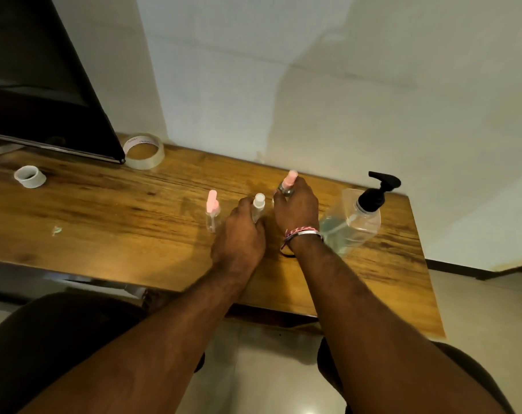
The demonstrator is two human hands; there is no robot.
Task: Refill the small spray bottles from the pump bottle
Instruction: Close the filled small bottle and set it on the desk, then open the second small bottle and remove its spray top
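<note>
On the wooden table [119,234] stand three small clear spray bottles. The left one [213,215] has a pink sprayer top and stands alone. My left hand [241,234] grips the middle bottle [258,206], which has a clear or white top. My right hand [297,209] holds the third bottle, and only its pink sprayer top [291,178] shows above my fingers. To the right stands the large clear pump bottle [353,225] with a black pump head, partly filled with clear liquid.
A roll of clear tape [143,150] and a small white ring [29,176] lie at the back left, next to a dark screen [44,85]. A small scrap [56,230] lies on the table. The wall runs behind; the table's right edge is near the pump bottle.
</note>
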